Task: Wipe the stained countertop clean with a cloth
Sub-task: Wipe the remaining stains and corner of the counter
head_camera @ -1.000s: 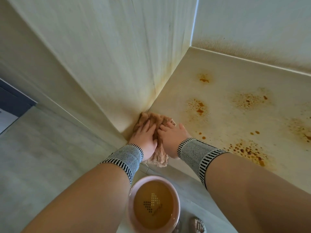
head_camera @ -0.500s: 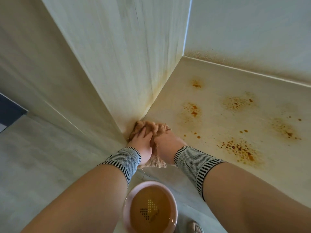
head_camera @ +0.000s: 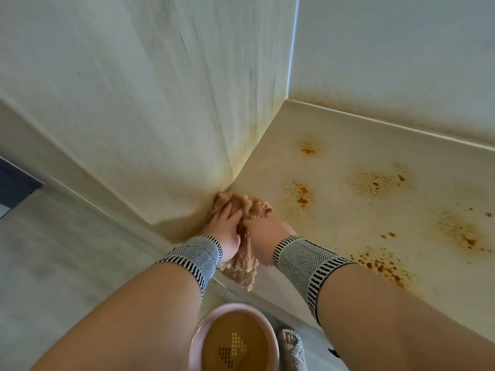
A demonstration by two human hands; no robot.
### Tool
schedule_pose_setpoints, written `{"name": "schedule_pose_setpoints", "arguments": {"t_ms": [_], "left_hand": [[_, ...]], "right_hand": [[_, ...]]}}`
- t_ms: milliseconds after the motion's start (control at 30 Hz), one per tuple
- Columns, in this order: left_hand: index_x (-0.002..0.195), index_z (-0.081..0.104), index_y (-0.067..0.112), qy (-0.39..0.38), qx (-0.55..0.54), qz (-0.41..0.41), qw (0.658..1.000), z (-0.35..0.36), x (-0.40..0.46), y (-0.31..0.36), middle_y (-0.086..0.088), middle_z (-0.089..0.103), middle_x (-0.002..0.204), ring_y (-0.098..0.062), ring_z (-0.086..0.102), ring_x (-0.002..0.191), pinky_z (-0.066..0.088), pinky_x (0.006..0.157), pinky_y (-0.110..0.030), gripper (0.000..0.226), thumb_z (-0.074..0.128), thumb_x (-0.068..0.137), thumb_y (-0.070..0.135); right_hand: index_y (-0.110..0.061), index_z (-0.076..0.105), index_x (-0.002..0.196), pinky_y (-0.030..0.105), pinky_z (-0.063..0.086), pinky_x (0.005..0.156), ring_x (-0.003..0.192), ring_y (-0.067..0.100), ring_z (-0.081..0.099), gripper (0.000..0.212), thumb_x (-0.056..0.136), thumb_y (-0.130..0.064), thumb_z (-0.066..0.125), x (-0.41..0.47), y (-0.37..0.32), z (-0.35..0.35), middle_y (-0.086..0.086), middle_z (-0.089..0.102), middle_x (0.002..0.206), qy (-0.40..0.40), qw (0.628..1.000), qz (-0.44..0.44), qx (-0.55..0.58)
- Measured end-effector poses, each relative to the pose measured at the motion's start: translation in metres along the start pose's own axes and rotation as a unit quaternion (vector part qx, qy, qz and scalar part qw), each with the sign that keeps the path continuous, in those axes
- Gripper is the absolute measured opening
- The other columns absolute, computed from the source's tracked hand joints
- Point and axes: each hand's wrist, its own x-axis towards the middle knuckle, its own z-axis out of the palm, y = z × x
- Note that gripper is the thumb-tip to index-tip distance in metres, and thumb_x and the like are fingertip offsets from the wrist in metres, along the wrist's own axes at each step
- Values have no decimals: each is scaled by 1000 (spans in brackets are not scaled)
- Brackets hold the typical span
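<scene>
A cream countertop (head_camera: 334,223) runs to the right, marked with several orange-brown stain patches (head_camera: 300,192). A tan, bunched cloth (head_camera: 246,263) sits at the counter's near left corner, against the side wall, with one end hanging over the front edge. My left hand (head_camera: 225,227) and my right hand (head_camera: 263,231) both press and grip the cloth side by side. Both wrists wear grey striped bands. The fingers of my right hand are partly hidden in the cloth.
A pink basin (head_camera: 235,341) of brownish water stands on the floor just below the hands. A slippered foot (head_camera: 290,346) is beside it. Pale walls (head_camera: 150,103) close off the counter at left and behind. Grey floor (head_camera: 53,250) lies to the left.
The right hand's fingers have curled into the cloth, bunching it tighter between both hands. The cloth stays at the corner; the view has shifted slightly.
</scene>
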Motion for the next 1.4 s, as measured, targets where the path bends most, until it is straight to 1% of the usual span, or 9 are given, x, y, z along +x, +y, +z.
{"name": "schedule_pose_setpoints", "arguments": {"t_ms": [100, 233, 333, 433, 633, 800, 967, 1167, 1400], "left_hand": [[157, -3, 29, 24, -10, 6, 1000, 1, 7, 3, 4, -14, 164, -19, -9, 151, 5, 124, -41, 76, 46, 100, 20], [154, 29, 23, 95, -70, -7, 993, 0, -3, -1, 5, 21, 162, -13, 21, 148, 20, 122, -35, 52, 42, 103, 27], [148, 37, 22, 139, -50, -35, 988, 4, -16, 1, 3, 35, 152, -16, 36, 137, 36, 114, -35, 45, 38, 104, 28], [146, 37, 21, 127, 4, -64, 990, 5, -24, 6, 0, 41, 144, -20, 43, 129, 46, 105, -37, 45, 42, 101, 29], [138, 47, 17, 59, 53, -133, 988, -10, -19, 3, -4, 55, 131, -22, 59, 112, 55, 91, -39, 46, 49, 96, 37], [136, 47, 18, 38, 54, -89, 994, -6, -17, 3, -7, 40, 144, -25, 46, 127, 42, 108, -39, 40, 50, 98, 32], [152, 19, 11, 49, 12, -36, 998, -6, 17, 14, -8, 8, 162, -25, 11, 149, 23, 120, -38, 68, 54, 94, 14], [153, 14, 11, 48, 15, 0, 999, -15, 50, 18, -8, 2, 163, -24, 6, 150, 17, 122, -36, 70, 53, 95, 15], [155, 10, 13, 50, 9, 10, 999, -4, 38, 11, -10, 5, 163, -24, 7, 150, 9, 123, -37, 73, 52, 97, 25]], "right_hand": [[-9, 57, 130, 29, 50, 66, 91, 21, 62, 37, 94, -4, 50, 16, 6, -14, 7, 65, 107, 4, 1000, 14, 22], [-2, 56, 128, 28, 46, 69, 89, 23, 56, 31, 101, -8, 41, 36, 5, -30, 8, 56, 105, 26, 998, 25, 58], [-1, 54, 132, 33, 51, 88, 112, 27, 57, 35, 101, -9, 39, 42, 1, -27, 12, 57, 125, 23, 997, 29, 60], [-3, 52, 137, 41, 46, 103, 123, 30, 52, 39, 101, -8, 36, 43, -2, -21, 14, 53, 136, 3, 997, 10, 70], [-18, 51, 141, 37, 50, 98, 120, 26, 52, 48, 94, -7, 49, 42, -6, -11, 7, 53, 136, 3, 993, -26, 111], [-21, 49, 139, 40, 51, 95, 116, 30, 51, 47, 93, -15, 58, 37, -1, 2, 10, 39, 132, 12, 993, -26, 113], [-16, 44, 139, 40, 47, 96, 119, 29, 46, 48, 93, -21, 58, 37, 19, 0, 10, 43, 129, 59, 992, -23, 110], [-14, 38, 146, 45, 40, 108, 129, 32, 33, 51, 98, -22, 52, 51, 42, -4, 12, 36, 139, 76, 996, -4, 53], [-15, 16, 158, 52, 22, 119, 144, 36, 13, 62, 101, -21, 39, 44, 27, 2, 6, 0, 164, 59, 998, -25, 28]]}}
